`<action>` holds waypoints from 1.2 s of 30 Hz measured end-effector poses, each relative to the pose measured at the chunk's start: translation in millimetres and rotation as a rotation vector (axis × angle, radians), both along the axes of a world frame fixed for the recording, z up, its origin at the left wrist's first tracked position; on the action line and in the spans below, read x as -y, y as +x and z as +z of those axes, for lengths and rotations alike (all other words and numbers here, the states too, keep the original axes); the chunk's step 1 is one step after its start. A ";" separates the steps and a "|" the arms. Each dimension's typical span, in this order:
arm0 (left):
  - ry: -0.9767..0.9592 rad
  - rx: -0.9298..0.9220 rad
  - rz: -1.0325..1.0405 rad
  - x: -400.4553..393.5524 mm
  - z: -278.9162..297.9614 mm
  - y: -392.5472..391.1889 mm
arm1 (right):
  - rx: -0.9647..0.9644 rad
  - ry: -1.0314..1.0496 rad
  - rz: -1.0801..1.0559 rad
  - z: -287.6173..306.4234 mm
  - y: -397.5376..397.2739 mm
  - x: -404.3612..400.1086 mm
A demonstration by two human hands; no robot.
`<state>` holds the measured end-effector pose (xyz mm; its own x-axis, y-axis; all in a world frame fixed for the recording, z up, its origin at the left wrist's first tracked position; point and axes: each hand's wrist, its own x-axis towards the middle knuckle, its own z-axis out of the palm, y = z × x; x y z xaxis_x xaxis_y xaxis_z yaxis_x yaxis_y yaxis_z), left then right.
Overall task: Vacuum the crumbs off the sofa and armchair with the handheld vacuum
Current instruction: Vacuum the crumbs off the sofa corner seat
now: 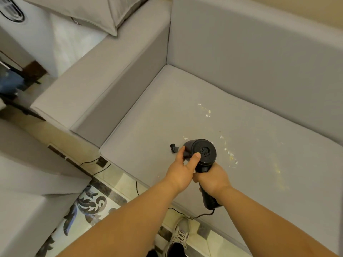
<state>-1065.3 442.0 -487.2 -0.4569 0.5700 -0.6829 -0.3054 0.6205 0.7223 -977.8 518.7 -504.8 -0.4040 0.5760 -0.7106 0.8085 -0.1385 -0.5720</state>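
A black handheld vacuum [203, 152] hovers over the grey sofa seat [167, 112], its rear vent facing me and its small nozzle [174, 148] pointing left. My right hand [213, 179] grips the vacuum's handle. My left hand [182, 166] holds the vacuum's body, thumb on the round back and fingers curled round the front part. Pale crumbs [231, 156] lie scattered on the seat just right of the vacuum, with more crumbs [207, 111] farther back.
The sofa's armrest [104, 84] rises at left and its backrest [259, 58] behind. A cushion [89, 12] lies at the top left. A grey armchair [29, 179] stands at lower left. A black cord [193, 217] trails over the patterned floor by my shoe [179, 236].
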 end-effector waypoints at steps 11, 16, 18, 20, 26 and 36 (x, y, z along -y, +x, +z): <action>0.033 -0.006 -0.005 33.2 12.9 20.6 | 0.004 0.030 -0.044 10.5 22.5 35.9; 0.024 -0.049 0.021 41.3 14.2 4.4 | -0.039 0.042 -0.050 8.6 2.4 45.7; 0.005 -0.038 0.012 44.9 8.4 -1.7 | -0.029 0.026 -0.045 1.5 -2.2 49.2; -0.004 -0.021 -0.017 47.6 2.6 -3.7 | -0.019 0.023 -0.038 -4.6 -1.5 51.4; 0.008 -0.018 -0.024 51.5 6.0 13.9 | 0.013 0.017 -0.044 1.2 13.7 56.2; 0.011 -0.052 -0.090 82.1 29.6 44.2 | 0.043 0.044 -0.007 23.1 49.9 81.9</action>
<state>-1021.2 359.9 -457.6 -0.4383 0.6177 -0.6529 -0.2103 0.6357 0.7427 -928.0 436.8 -481.7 -0.3696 0.6093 -0.7015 0.8317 -0.1197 -0.5422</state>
